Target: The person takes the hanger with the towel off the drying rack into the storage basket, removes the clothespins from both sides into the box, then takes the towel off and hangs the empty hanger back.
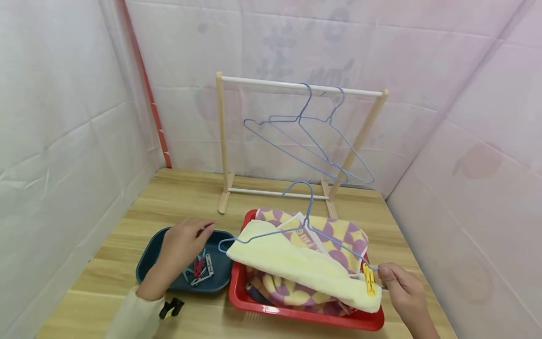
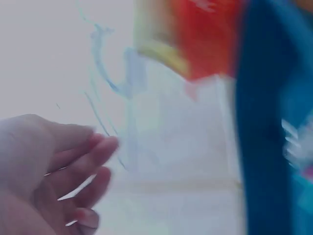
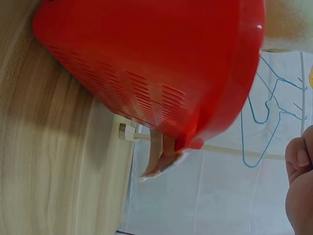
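Observation:
My right hand (image 1: 406,293) pinches the right end of a blue wire hanger (image 1: 311,212) between thumb and fingers. A pale yellow towel (image 1: 292,266) hangs folded on this hanger, over the red basket (image 1: 305,320). At the towel's right end sits a yellow clothespin (image 1: 370,280), close to my right fingertips. My left hand (image 1: 183,242) is over the dark blue tray (image 1: 148,256), which holds several clothespins (image 1: 199,267). In the left wrist view, the fingers (image 2: 80,171) of that hand are loosely bent with nothing visible between them.
A wooden rack (image 1: 222,136) with a white top rail stands behind the basket, bearing two blue hangers (image 1: 296,153). Purple-and-yellow patterned cloth (image 1: 345,235) fills the basket. A small black object (image 1: 171,308) shows beside my left sleeve. Fabric walls enclose the wooden table (image 1: 114,273).

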Motion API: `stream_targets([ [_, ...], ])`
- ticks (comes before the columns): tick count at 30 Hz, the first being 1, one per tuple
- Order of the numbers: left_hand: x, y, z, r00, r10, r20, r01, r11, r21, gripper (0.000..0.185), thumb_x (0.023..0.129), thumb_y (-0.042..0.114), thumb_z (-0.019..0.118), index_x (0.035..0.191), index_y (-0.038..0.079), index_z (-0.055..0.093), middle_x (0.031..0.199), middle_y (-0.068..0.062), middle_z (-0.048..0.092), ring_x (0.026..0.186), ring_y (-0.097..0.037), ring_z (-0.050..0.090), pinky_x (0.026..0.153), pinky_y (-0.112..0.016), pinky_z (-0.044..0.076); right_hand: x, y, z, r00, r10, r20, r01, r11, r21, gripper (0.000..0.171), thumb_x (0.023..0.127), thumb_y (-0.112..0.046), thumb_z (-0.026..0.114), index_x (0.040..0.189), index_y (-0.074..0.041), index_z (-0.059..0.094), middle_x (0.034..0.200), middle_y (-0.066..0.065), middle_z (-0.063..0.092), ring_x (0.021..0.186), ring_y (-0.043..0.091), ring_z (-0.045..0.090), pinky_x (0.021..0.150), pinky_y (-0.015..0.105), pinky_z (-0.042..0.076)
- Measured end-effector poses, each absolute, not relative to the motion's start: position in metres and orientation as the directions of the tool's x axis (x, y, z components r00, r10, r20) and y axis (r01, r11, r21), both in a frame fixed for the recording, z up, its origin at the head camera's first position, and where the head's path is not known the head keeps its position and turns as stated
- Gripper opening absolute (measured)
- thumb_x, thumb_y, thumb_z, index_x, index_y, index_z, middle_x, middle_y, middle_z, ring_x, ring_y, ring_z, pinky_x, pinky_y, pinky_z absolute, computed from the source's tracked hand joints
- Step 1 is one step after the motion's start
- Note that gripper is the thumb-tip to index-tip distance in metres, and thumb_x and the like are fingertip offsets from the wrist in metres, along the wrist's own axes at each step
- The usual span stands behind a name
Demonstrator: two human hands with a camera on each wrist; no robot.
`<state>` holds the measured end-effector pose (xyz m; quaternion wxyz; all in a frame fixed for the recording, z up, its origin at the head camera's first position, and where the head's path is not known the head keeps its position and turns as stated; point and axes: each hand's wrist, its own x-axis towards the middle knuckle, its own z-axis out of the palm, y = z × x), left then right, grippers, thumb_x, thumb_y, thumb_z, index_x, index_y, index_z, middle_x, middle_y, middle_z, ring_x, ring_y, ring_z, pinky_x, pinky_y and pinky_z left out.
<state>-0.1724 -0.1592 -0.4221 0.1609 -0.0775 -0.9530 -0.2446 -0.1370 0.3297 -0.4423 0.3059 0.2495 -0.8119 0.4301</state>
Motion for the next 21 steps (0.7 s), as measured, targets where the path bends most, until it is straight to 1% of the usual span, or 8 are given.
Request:
stream_targets([
  [5, -0.173, -0.108, -0.386, -0.754, 0.207, 0.623, 0.506, 0.788, 0.351, 0.02, 0.094, 0.028, 0.073, 0.11, 0.018, 0.078, 0.094, 0.004, 0.076, 0.077, -0.009, 0.066, 0.063, -0.024, 0.052, -0.137, 0.329, -0.437, -0.687, -0.165, 0.707, -0.662, 0.543, -0.516, 0.03, 0.092, 0.018, 0.055, 0.079, -0.007, 0.062, 0.062, -0.004, 0.049, 0.058, -0.001, 0.045, 0.052, 0.017, 0.036],
  [8, -0.168, -0.077, -0.373, -0.719, 0.252, 0.648, 0.585, 0.722, 0.369, 0.018, 0.094, 0.029, 0.073, 0.108, 0.019, 0.079, 0.096, 0.005, 0.077, 0.078, -0.007, 0.068, 0.065, -0.021, 0.053, -0.137, 0.327, -0.433, -0.695, -0.175, 0.697, -0.648, 0.573, -0.502, 0.03, 0.093, 0.017, 0.055, 0.079, -0.008, 0.062, 0.061, -0.003, 0.049, 0.058, -0.001, 0.045, 0.053, 0.017, 0.037],
  [10, -0.163, -0.055, -0.368, -0.747, 0.29, 0.599, 0.603, 0.674, 0.426, 0.016, 0.096, 0.03, 0.07, 0.106, 0.021, 0.079, 0.097, 0.008, 0.077, 0.081, -0.006, 0.068, 0.067, -0.021, 0.054, -0.137, 0.326, -0.432, -0.704, -0.172, 0.689, -0.639, 0.579, -0.507, 0.03, 0.092, 0.018, 0.055, 0.08, -0.009, 0.062, 0.061, -0.003, 0.05, 0.058, -0.001, 0.046, 0.054, 0.017, 0.039],
  [12, -0.157, -0.03, -0.365, -0.796, 0.363, 0.485, 0.589, 0.652, 0.477, 0.019, 0.097, 0.035, 0.067, 0.109, 0.025, 0.079, 0.097, 0.013, 0.076, 0.084, -0.003, 0.067, 0.071, -0.02, 0.052, -0.138, 0.325, -0.432, -0.707, -0.165, 0.688, -0.636, 0.573, -0.516, 0.031, 0.092, 0.018, 0.055, 0.079, -0.009, 0.062, 0.062, -0.003, 0.05, 0.059, 0.0, 0.047, 0.054, 0.017, 0.039],
  [14, -0.154, -0.003, -0.366, -0.812, 0.46, 0.361, 0.584, 0.67, 0.459, 0.024, 0.099, 0.041, 0.063, 0.111, 0.027, 0.078, 0.099, 0.016, 0.075, 0.087, -0.002, 0.064, 0.074, -0.021, 0.05, -0.138, 0.325, -0.432, -0.709, -0.154, 0.688, -0.64, 0.551, -0.535, 0.031, 0.091, 0.02, 0.055, 0.079, -0.008, 0.062, 0.062, -0.002, 0.05, 0.059, 0.001, 0.047, 0.053, 0.017, 0.039],
  [17, -0.154, 0.036, -0.373, -0.795, 0.575, 0.196, 0.602, 0.704, 0.378, 0.034, 0.1, 0.053, 0.056, 0.115, 0.03, 0.075, 0.099, 0.02, 0.073, 0.09, -0.004, 0.056, 0.079, -0.024, 0.046, -0.138, 0.325, -0.434, -0.709, -0.135, 0.693, -0.643, 0.528, -0.555, 0.032, 0.091, 0.02, 0.054, 0.079, -0.008, 0.063, 0.062, -0.002, 0.049, 0.059, 0.002, 0.047, 0.053, 0.017, 0.038],
  [19, -0.156, 0.059, -0.379, -0.774, 0.615, 0.148, 0.625, 0.708, 0.328, 0.035, 0.099, 0.058, 0.053, 0.112, 0.033, 0.074, 0.102, 0.022, 0.07, 0.098, -0.007, 0.054, 0.086, -0.028, 0.042, -0.138, 0.324, -0.435, -0.713, -0.119, 0.691, -0.635, 0.526, -0.565, 0.032, 0.091, 0.02, 0.055, 0.079, -0.008, 0.063, 0.062, -0.001, 0.05, 0.06, 0.002, 0.047, 0.053, 0.016, 0.039],
  [21, -0.158, 0.075, -0.385, -0.77, 0.629, 0.11, 0.625, 0.707, 0.331, 0.035, 0.098, 0.062, 0.052, 0.111, 0.036, 0.073, 0.103, 0.023, 0.068, 0.106, -0.008, 0.052, 0.093, -0.033, 0.039, -0.137, 0.321, -0.437, -0.716, -0.11, 0.689, -0.629, 0.528, -0.57, 0.031, 0.091, 0.019, 0.056, 0.079, -0.009, 0.064, 0.063, -0.002, 0.052, 0.061, 0.001, 0.048, 0.055, 0.016, 0.04],
])
